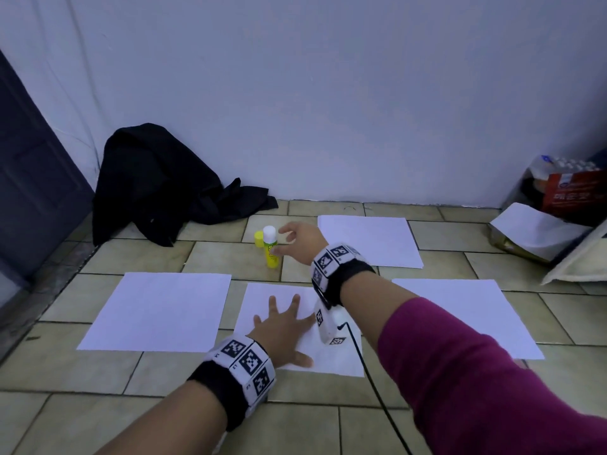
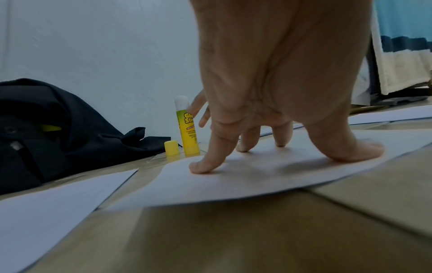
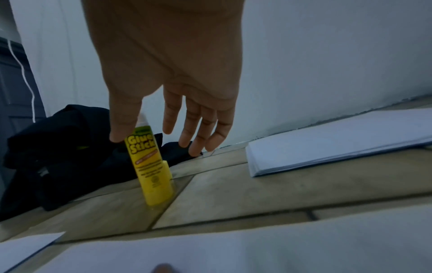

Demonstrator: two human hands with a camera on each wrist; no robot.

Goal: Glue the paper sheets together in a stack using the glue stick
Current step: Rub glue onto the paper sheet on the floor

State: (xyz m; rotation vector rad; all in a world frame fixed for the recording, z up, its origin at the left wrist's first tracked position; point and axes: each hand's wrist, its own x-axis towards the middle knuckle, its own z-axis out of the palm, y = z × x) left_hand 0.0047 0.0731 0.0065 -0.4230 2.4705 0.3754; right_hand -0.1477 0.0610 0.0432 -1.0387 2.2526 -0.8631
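Glue stick (image 1: pixel 270 247) stands upright and uncapped on the floor, right hand (image 1: pixel 300 238) spread loosely beside it, left hand (image 1: pixel 282 326) flat, fingers splayed, pressing the middle sheet (image 1: pixel 341 359).

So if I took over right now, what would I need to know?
Left hand: open, fingers spread, pressing the middle sheet flat on the floor.
Right hand: open, reaching for the glue stick, thumb at its side, not gripping yet.
Glue stick stands upright, uncapped; its cap sits beside it.
Three more lots of paper lie apart: left, right, far.
Done: cap off. Left: glue and stack everything.
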